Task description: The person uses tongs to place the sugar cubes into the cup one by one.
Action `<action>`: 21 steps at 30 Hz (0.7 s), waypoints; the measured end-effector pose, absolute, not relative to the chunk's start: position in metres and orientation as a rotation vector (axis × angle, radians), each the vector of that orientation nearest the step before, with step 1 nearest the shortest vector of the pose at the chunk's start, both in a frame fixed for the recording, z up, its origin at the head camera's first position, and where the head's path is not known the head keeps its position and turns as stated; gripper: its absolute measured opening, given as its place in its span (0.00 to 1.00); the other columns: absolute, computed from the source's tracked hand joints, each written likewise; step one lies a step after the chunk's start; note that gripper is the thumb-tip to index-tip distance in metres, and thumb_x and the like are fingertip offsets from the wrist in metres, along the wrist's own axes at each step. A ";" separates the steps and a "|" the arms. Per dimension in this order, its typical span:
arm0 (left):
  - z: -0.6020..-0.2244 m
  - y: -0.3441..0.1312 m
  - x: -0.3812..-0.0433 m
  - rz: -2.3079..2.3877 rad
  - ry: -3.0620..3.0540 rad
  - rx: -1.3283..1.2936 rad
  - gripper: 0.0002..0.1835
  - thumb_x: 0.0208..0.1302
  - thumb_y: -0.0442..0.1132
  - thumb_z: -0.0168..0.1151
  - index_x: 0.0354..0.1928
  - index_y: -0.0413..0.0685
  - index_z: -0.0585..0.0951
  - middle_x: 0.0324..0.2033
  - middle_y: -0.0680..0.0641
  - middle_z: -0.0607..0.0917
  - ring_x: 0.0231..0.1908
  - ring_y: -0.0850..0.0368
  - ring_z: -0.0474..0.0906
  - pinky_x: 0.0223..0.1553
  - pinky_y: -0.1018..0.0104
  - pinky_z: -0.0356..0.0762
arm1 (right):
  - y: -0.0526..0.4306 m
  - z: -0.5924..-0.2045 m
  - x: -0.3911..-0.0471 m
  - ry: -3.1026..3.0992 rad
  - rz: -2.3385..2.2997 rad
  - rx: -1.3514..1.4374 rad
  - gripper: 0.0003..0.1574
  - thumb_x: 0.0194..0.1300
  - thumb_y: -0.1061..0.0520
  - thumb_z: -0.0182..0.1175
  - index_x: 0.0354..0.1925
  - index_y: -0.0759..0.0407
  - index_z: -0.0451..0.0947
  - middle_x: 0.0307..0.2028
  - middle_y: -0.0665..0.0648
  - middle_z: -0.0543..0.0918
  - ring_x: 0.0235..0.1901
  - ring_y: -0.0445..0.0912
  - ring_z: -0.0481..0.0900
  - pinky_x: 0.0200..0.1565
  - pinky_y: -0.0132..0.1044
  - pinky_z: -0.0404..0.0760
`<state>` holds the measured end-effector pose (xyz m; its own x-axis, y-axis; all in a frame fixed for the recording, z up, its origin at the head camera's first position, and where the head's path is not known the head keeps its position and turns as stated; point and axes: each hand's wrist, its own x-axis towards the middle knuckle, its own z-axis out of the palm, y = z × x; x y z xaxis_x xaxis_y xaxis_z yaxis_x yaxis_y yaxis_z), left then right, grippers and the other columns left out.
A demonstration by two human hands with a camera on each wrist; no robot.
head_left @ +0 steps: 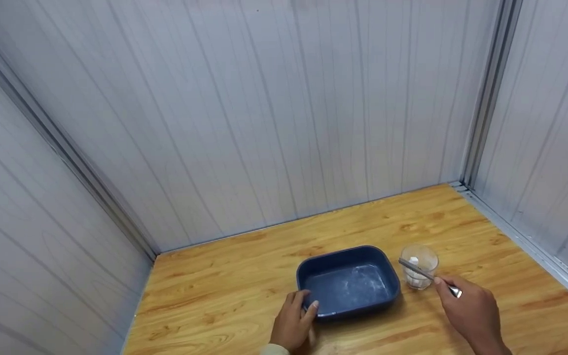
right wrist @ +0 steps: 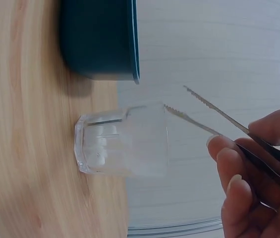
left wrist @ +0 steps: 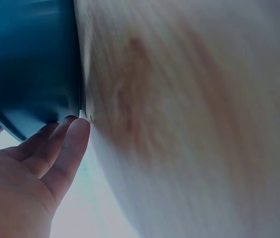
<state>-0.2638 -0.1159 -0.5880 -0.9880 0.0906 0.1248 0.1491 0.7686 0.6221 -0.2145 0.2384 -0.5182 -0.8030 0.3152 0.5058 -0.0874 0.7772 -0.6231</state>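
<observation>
A dark blue rectangular baking dish (head_left: 348,286) sits on the wooden table. My left hand (head_left: 294,318) grips its near left corner, thumb at the rim and fingers against the outer wall (left wrist: 35,64). In my right hand (head_left: 471,305) I hold metal tweezers (right wrist: 219,109) between thumb and fingers. Their serrated tips stand apart with nothing between them, close over the mouth of a clear glass (right wrist: 120,141). Several white pieces (right wrist: 99,148) lie inside the glass, which stands upright right of the dish. Pale powdery marks show on the dish's floor.
The wooden table (head_left: 205,305) meets a pale panelled wall (head_left: 264,123) at the back. Side panels (head_left: 550,123) with metal corner strips close in the left and right.
</observation>
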 end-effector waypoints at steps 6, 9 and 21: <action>-0.588 -0.117 -0.263 -0.997 -2.855 -0.204 0.31 0.64 0.67 0.42 0.57 0.56 0.74 0.53 0.51 0.73 0.52 0.55 0.73 0.50 0.52 0.71 | 0.236 -0.519 -0.209 -2.357 0.900 -0.095 0.07 0.58 0.54 0.64 0.31 0.55 0.86 0.28 0.50 0.85 0.31 0.47 0.83 0.30 0.44 0.77; -0.588 -0.117 -0.264 -0.985 -2.847 -0.202 0.31 0.64 0.67 0.42 0.58 0.56 0.74 0.53 0.51 0.73 0.52 0.55 0.73 0.50 0.52 0.71 | 0.234 -0.521 -0.206 -2.372 0.929 -0.092 0.05 0.57 0.53 0.65 0.30 0.53 0.86 0.28 0.48 0.85 0.31 0.44 0.82 0.30 0.39 0.77; -0.588 -0.118 -0.262 -0.996 -2.836 -0.165 0.35 0.61 0.71 0.38 0.61 0.58 0.72 0.54 0.52 0.72 0.52 0.56 0.72 0.51 0.52 0.70 | 0.227 -0.525 -0.197 -2.568 1.350 -0.176 0.13 0.61 0.44 0.60 0.34 0.50 0.84 0.26 0.46 0.84 0.27 0.39 0.80 0.29 0.31 0.74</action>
<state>-0.2621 -0.1178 -0.5877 -0.9854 0.0595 0.1598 0.1464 0.7759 0.6137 -0.1972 0.2268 -0.5250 -0.9653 0.2137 0.1499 -0.0024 0.5670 -0.8237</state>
